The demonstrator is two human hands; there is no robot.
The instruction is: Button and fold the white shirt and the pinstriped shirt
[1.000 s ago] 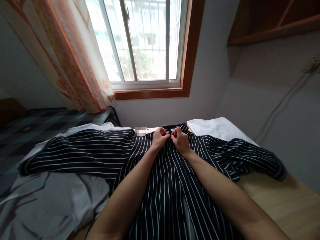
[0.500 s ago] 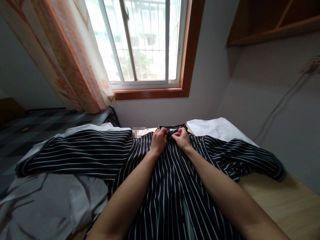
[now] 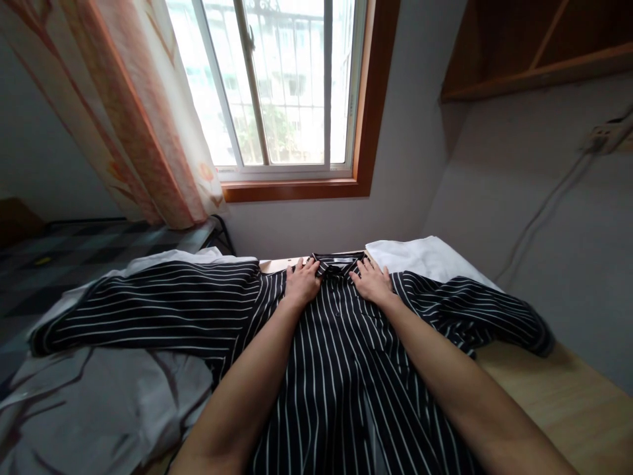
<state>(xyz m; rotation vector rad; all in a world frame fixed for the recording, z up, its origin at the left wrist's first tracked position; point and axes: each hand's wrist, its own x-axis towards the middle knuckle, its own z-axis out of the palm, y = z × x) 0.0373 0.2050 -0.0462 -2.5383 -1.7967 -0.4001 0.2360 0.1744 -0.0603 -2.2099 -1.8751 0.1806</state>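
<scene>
A black shirt (image 3: 336, 369) with white stripes lies face up, its sleeves spread to both sides and its collar (image 3: 341, 260) at the far end. My left hand (image 3: 302, 282) rests flat on the shirt just left of the collar, fingers spread. On the other side of the collar, my right hand (image 3: 372, 280) lies open with its fingers stretched over the fabric. Both hands touch the shirt near its shoulders. Below the collar the front placket runs down the middle, with a small button showing.
Folded white cloth (image 3: 420, 258) lies behind the right shoulder. A pale crumpled garment (image 3: 99, 409) is at the lower left. The wooden tabletop (image 3: 558, 396) shows at right. A bed (image 3: 99, 244) stands at left, beneath a curtain (image 3: 163, 119) beside the window.
Both hands have let go of the pinched fabric at the collar front. They have moved apart, opened and flattened on either side of the collar, which now shows clearly.
</scene>
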